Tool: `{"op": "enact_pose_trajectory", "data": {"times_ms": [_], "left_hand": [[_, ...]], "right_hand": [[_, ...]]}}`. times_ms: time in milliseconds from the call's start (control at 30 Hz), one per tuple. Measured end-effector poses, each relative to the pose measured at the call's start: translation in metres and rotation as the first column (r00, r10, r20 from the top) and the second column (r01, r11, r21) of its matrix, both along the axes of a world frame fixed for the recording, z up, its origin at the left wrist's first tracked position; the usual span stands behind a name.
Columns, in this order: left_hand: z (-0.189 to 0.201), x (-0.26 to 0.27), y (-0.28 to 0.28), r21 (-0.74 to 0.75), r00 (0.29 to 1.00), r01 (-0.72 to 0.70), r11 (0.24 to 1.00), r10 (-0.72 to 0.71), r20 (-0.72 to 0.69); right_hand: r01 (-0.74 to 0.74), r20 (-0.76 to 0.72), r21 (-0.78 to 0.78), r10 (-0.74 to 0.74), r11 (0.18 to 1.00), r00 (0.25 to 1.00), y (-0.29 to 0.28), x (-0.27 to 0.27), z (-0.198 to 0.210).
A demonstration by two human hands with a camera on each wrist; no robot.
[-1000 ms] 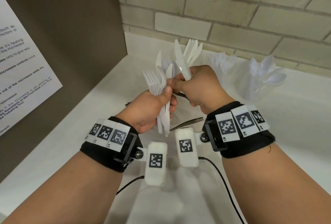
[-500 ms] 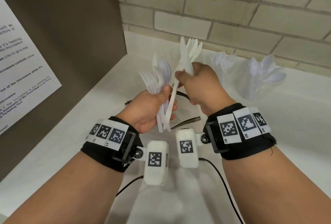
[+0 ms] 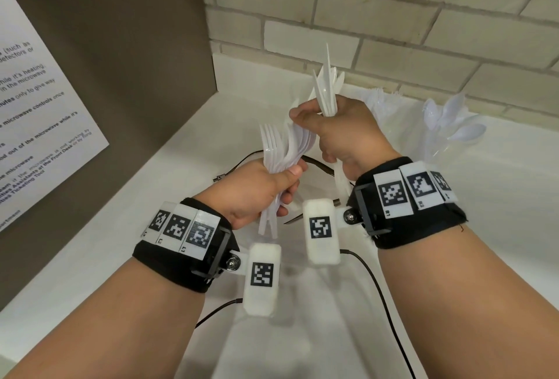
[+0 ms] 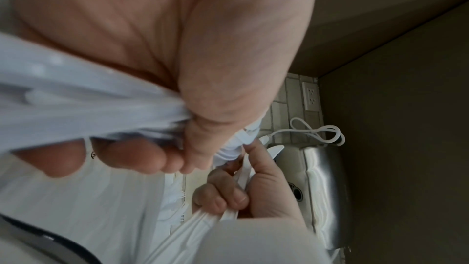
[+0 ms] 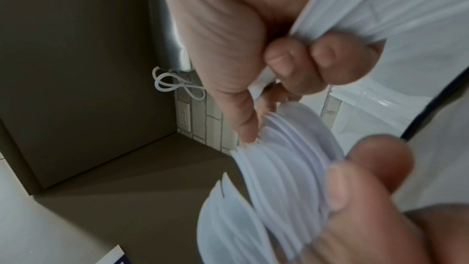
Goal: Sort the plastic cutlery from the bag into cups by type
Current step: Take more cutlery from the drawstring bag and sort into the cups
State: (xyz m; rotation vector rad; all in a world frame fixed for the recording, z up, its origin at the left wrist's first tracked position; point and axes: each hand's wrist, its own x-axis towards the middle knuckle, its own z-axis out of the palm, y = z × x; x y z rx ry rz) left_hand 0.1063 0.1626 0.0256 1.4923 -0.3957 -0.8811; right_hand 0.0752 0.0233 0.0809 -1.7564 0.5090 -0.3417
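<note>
My left hand (image 3: pixel 287 185) grips a mixed bundle of white plastic cutlery (image 3: pixel 281 151), fork tines and spoon bowls pointing up. In the left wrist view, the thumb and fingers of that hand (image 4: pixel 177 148) wrap the handles (image 4: pixel 76 97). Just above and to the right, my right hand (image 3: pixel 308 118) holds a bunch of white knives (image 3: pixel 325 88) upright, its thumb near the top of the left bundle. The right wrist view shows the right hand's fingers (image 5: pixel 304 61) curled round the knife handles (image 5: pixel 368 11). A clear cup of spoons (image 3: pixel 453 127) stands at the back right.
Another clear cup with forks (image 3: pixel 378 98) stands by the brick wall behind my right hand. A black cable (image 3: pixel 372 288) trails across the white counter (image 3: pixel 499 197). A brown side wall with a printed notice (image 3: pixel 39 124) closes the left side.
My right hand has drawn a knife up out of the left hand's bundle and risen up and to the right with its knives. The left hand has stayed nearly still.
</note>
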Motion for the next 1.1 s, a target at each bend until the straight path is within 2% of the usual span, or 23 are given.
{"op": "enact_pose_trajectory", "data": {"times_ms": [133, 267, 333, 433, 500, 567, 700, 833, 933, 1033, 1100], "left_hand": [[-0.001, -0.002, -0.001, 0.018, 1.0, 0.016, 1.0, -0.016, 0.022], [-0.001, -0.001, -0.001, -0.013, 1.0, 0.017, 1.0, -0.017, -0.024], [0.0, 0.0, -0.002, -0.029, 0.997, 0.002, 1.0, -0.005, -0.078], [-0.001, 0.002, -0.003, -0.026, 0.988, -0.063, 0.998, 0.059, -0.14], [0.0, 0.004, -0.003, -0.029, 0.981, -0.109, 0.994, 0.103, -0.167], [0.004, 0.005, -0.005, -0.082, 0.965, -0.156, 0.984, 0.134, -0.227], [0.016, 0.008, -0.014, -0.221, 0.91, -0.202, 0.954, 0.1, -0.402], [0.021, 0.01, -0.019, -0.219, 0.872, -0.246, 0.944, 0.117, -0.476], [0.019, 0.014, -0.019, -0.271, 0.821, -0.253, 0.929, 0.058, -0.568], [0.019, 0.018, -0.019, -0.343, 0.772, -0.281, 0.896, -0.001, -0.636], [0.019, 0.022, -0.018, -0.389, 0.776, -0.282, 0.877, -0.03, -0.63]], "right_hand": [[0.05, 0.005, 0.015, -0.05, 0.999, 0.999, -0.001, 0.002, 0.006], [0.149, 0.158, 0.164, -0.175, 0.975, 0.972, -0.009, 0.004, 0.022], [0.178, 0.246, 0.218, -0.23, 0.96, 0.941, -0.009, 0.004, 0.025], [0.255, 0.379, 0.291, -0.356, 0.922, 0.855, -0.013, 0.004, 0.029], [0.263, 0.415, 0.315, -0.382, 0.912, 0.826, -0.018, 0.003, 0.033], [0.201, 0.437, 0.331, -0.339, 0.922, 0.833, -0.019, 0.002, 0.035], [0.012, 0.48, 0.369, -0.202, 0.929, 0.854, -0.005, 0.006, 0.03], [-0.081, 0.524, 0.237, -0.057, 0.968, 0.85, 0.004, 0.009, 0.025], [-0.116, 0.544, 0.105, 0.041, 0.988, 0.838, 0.006, 0.01, 0.022], [-0.135, 0.5, 0.023, 0.105, 0.991, 0.86, 0.006, 0.009, 0.016], [-0.177, 0.445, 0.042, 0.14, 0.983, 0.885, 0.005, 0.008, 0.008]]}}
